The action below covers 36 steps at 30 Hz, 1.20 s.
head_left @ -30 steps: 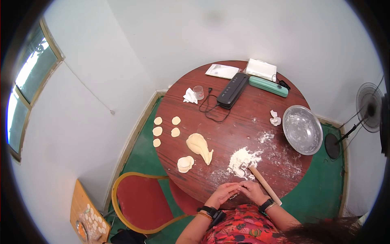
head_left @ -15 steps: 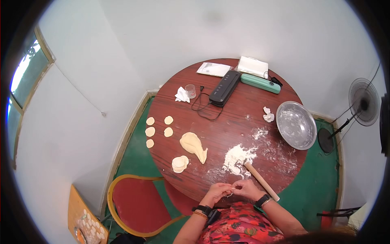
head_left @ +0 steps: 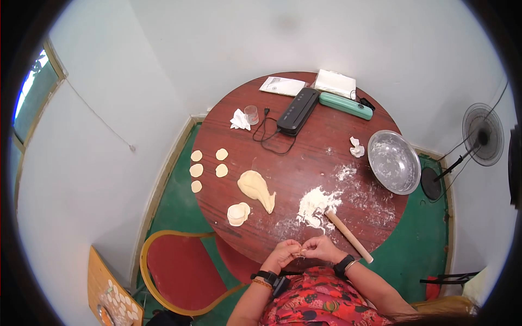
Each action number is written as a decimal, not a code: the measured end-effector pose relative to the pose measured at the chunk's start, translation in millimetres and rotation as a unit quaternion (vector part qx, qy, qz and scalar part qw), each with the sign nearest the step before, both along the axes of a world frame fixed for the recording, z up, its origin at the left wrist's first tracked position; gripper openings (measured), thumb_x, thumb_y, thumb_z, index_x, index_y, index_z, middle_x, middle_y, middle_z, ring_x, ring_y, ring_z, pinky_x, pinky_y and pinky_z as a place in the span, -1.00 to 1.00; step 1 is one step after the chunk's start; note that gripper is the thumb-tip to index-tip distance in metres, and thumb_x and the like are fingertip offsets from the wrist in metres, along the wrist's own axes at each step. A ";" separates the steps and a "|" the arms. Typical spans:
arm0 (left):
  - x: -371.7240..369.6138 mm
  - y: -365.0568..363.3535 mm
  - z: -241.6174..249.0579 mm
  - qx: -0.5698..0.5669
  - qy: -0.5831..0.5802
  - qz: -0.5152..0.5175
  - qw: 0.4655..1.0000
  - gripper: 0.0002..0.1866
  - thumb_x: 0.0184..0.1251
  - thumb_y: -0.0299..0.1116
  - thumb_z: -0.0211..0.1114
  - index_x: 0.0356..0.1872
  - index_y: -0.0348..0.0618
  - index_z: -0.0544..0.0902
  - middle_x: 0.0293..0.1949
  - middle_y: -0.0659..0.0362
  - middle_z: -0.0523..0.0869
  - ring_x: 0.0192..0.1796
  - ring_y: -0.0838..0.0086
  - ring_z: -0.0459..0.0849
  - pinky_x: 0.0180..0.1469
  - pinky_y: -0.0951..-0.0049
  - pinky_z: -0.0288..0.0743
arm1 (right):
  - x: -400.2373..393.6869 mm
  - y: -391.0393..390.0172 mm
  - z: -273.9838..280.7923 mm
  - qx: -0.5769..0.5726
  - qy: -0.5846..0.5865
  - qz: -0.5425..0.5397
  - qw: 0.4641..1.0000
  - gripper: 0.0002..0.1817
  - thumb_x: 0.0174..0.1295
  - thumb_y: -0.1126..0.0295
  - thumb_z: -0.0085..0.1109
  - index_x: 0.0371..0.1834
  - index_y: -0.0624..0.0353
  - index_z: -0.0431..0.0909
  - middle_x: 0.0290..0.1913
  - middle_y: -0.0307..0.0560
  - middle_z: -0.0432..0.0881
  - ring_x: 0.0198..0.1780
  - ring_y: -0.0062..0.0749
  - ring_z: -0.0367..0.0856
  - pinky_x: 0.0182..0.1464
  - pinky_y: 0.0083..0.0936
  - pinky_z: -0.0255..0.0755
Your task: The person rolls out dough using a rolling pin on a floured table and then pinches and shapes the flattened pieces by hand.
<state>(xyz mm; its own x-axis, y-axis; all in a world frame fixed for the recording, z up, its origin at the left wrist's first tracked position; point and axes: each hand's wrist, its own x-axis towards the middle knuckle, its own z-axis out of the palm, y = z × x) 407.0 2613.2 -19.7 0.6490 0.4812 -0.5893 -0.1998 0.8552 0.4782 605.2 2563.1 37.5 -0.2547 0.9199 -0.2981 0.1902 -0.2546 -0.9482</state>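
My left hand (head_left: 282, 253) and my right hand (head_left: 321, 249) meet at the near edge of the round wooden table (head_left: 326, 157), fingers pinched together on a small piece of dough (head_left: 300, 252) that is mostly hidden between them. A wooden rolling pin (head_left: 348, 235) lies just right of my right hand. A heap of flour (head_left: 315, 205) is spread in front of my hands. Farther left lie a large lump of dough (head_left: 255, 188) and a small stack of round wrappers (head_left: 237, 213).
Several flat dough rounds (head_left: 206, 169) lie at the table's left edge. A metal bowl (head_left: 394, 161) stands at the right. A black device with cord (head_left: 297, 111), a green case (head_left: 345, 105), papers, a plastic cup (head_left: 251, 114) and tissues sit at the back. A red chair (head_left: 182, 273) is lower left.
My hands stay pinched together on the dough piece and have worked it slightly. The view has shifted as my head moved; nothing on the table moved.
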 end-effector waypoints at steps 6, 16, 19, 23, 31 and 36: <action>-1.0 0.2 8.5 0.006 0.012 0.013 1.000 -0.86 0.14 -0.59 0.34 -0.27 -0.23 0.61 -0.39 0.16 0.68 -0.41 0.49 0.66 -0.36 0.54 0.54 | -4.5 -0.8 -18.8 -0.135 0.194 -0.113 0.965 -0.82 0.20 0.48 0.35 -0.16 0.33 0.67 -0.29 -0.16 0.73 -0.30 -0.58 0.67 -0.23 -0.65 0.58; -54.8 -5.6 -32.3 -0.018 0.076 0.153 0.985 -0.74 0.43 -0.50 0.18 0.06 -0.42 0.56 -0.18 0.12 0.65 -0.27 0.50 0.59 -0.16 0.53 0.53 | 28.0 24.5 18.4 -0.131 0.139 -0.184 0.964 -0.80 0.28 0.42 0.33 -0.12 0.30 0.68 -0.25 -0.27 0.69 -0.26 -0.68 0.59 -0.19 -0.67 0.49; -49.5 -0.5 -9.0 -0.035 0.056 0.217 0.974 -0.70 0.50 -0.39 0.17 0.10 -0.40 0.52 -0.18 0.12 0.64 -0.23 0.48 0.61 -0.05 0.50 0.59 | 25.6 19.0 -19.2 -0.126 0.091 -0.173 0.972 -0.79 0.26 0.39 0.36 -0.12 0.28 0.69 -0.25 -0.27 0.70 -0.27 -0.69 0.58 -0.22 -0.65 0.48; -54.5 -0.6 -7.5 -0.046 0.034 0.253 0.966 -0.68 0.54 -0.32 0.12 0.13 -0.34 0.51 -0.24 0.18 0.62 -0.23 0.47 0.61 -0.03 0.46 0.60 | 17.8 19.6 -29.3 -0.118 0.030 -0.173 0.977 -0.80 0.21 0.41 0.38 -0.15 0.25 0.69 -0.26 -0.26 0.71 -0.28 -0.69 0.59 -0.22 -0.67 0.49; -88.2 -2.2 -39.7 -0.141 -0.198 0.216 0.946 -0.67 0.57 -0.16 0.06 0.13 -0.18 0.48 -0.53 0.27 0.49 -0.53 0.48 0.48 -0.47 0.47 0.38 | 8.8 47.1 -61.1 -0.083 -0.030 -0.153 0.984 -0.79 0.16 0.46 0.37 -0.16 0.27 0.66 -0.28 -0.26 0.68 -0.27 -0.67 0.59 -0.20 -0.67 0.49; -80.4 -2.4 -27.2 -0.045 -0.027 0.254 0.966 -0.71 0.50 -0.39 0.15 0.16 -0.14 0.47 -0.36 0.20 0.58 -0.34 0.39 0.57 -0.35 0.46 0.49 | -3.1 61.8 -56.5 -0.039 -0.047 -0.153 0.986 -0.74 0.21 0.45 0.32 -0.05 0.29 0.63 -0.24 -0.27 0.66 -0.22 -0.67 0.58 -0.16 -0.67 0.49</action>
<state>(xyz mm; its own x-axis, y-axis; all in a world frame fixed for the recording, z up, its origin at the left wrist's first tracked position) 326.6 2610.8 -46.9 0.3727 0.6948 -0.6150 -0.6276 0.6770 0.3845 602.1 2624.9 -18.9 0.0628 0.9228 -0.3801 0.1802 -0.3851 -0.9051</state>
